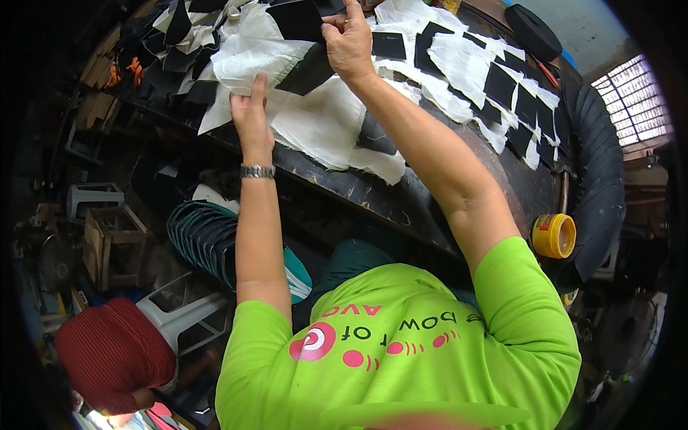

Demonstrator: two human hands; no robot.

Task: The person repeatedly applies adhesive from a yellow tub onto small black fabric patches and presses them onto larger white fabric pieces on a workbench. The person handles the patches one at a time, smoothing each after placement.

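Note:
My left hand [251, 118], with a metal watch on its wrist, grips the lower edge of a white cloth piece [254, 61]. One digit lies on top of the cloth and the other fingers are partly hidden. Up and to the right, my right hand [349, 46] pinches the edge of a black piece [297, 20] backed with white cloth. Beneath and beside my hands lie more white cloth pieces [315, 122] with frayed edges and black panels [376, 136], overlapping on the dark table [423, 197].
Cloth-and-black panels [459, 68] spread across the right side. A yellow tub [553, 236] stands at the right edge near a hammer-like tool [565, 188]. A black roll [534, 32] sits at the back. Stacked teal-edged pieces [204, 236] lie below left. A person in red [118, 355] is at lower left.

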